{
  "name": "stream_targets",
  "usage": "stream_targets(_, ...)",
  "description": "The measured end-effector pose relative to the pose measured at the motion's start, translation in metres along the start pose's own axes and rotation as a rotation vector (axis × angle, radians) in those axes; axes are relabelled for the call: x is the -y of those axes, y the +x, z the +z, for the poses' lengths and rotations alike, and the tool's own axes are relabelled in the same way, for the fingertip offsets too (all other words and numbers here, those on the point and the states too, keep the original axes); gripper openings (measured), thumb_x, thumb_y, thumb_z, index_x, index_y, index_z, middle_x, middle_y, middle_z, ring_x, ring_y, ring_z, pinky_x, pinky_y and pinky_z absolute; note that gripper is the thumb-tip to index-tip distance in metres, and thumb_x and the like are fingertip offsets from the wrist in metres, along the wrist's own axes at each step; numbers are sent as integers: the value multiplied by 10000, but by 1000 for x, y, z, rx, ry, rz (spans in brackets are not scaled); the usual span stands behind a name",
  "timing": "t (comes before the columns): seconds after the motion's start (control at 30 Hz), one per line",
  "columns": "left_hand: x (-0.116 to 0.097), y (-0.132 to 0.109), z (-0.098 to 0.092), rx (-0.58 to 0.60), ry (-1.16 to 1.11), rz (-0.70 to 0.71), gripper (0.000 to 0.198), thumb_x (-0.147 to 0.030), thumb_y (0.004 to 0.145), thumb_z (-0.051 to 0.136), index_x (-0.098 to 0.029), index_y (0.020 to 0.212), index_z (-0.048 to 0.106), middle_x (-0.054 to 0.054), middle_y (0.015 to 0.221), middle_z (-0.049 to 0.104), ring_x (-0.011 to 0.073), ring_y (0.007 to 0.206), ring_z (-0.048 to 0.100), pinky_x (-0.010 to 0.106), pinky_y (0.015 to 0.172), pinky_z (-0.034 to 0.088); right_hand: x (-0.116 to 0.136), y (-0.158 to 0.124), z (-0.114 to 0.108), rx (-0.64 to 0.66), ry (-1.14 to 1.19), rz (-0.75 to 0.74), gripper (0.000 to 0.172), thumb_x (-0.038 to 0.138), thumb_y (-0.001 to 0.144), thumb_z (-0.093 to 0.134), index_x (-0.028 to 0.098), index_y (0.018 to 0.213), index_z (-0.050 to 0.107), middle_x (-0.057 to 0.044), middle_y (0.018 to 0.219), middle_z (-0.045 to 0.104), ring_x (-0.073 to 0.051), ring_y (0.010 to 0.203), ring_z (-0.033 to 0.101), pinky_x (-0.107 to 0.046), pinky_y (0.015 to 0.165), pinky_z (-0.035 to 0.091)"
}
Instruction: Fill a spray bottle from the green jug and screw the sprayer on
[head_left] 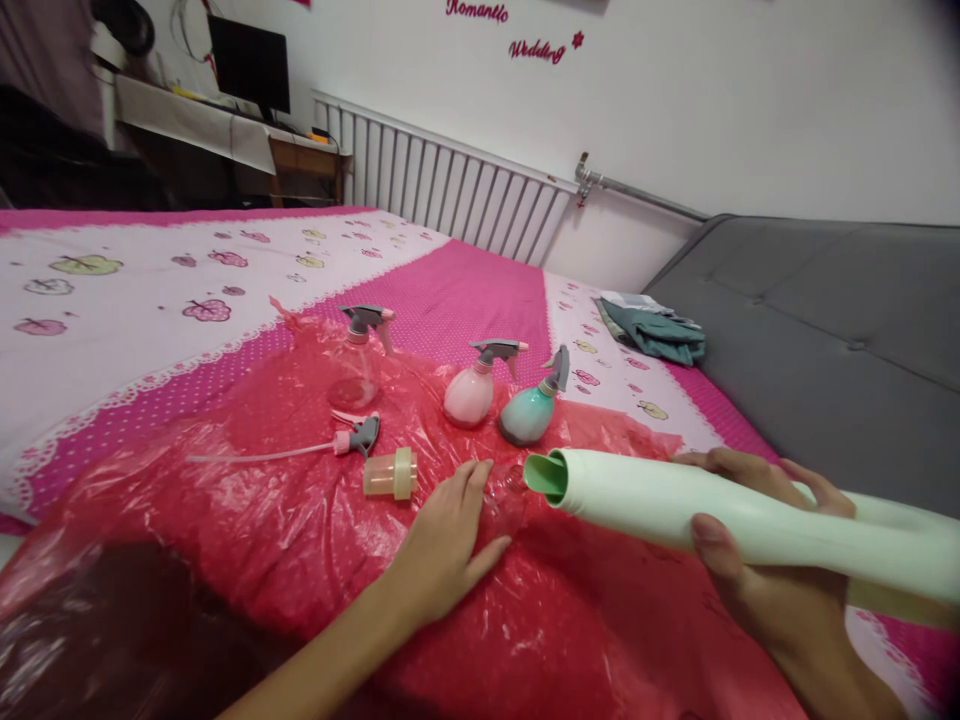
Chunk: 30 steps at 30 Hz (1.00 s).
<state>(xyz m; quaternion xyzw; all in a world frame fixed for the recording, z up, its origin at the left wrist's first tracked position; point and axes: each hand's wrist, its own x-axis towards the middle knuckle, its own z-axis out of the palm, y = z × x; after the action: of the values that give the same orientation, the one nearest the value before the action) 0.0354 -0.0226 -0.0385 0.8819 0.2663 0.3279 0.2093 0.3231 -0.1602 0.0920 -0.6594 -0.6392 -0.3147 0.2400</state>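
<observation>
My right hand is wrapped round a long pale green jug, held on its side with the green spout pointing left. My left hand lies flat with fingers stretched out on the red plastic sheet, just right of a small clear pink bottle body lying on its side. A loose spray head with a long tube lies beside that. Behind stand a clear spray bottle, a pink spray bottle and a teal spray bottle.
The sheet covers a bed with a pink and white bedspread. Folded grey-green cloth lies at the bed's right edge, against a grey padded headboard. A white radiator and a desk with a monitor stand behind.
</observation>
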Motion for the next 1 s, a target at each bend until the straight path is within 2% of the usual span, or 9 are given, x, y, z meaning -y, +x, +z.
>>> stream_targets(1.0, 1, 0, 1, 7, 19, -1, 774, -428, 1071, 620, -201, 1688, 211, 278, 1638, 514, 474, 1482, 576, 709, 1171, 534, 6, 8, -7, 33, 2, -10, 364, 581, 1016, 460, 297, 1207, 582, -81, 1111, 766, -373, 992, 723, -638, 1077, 369)
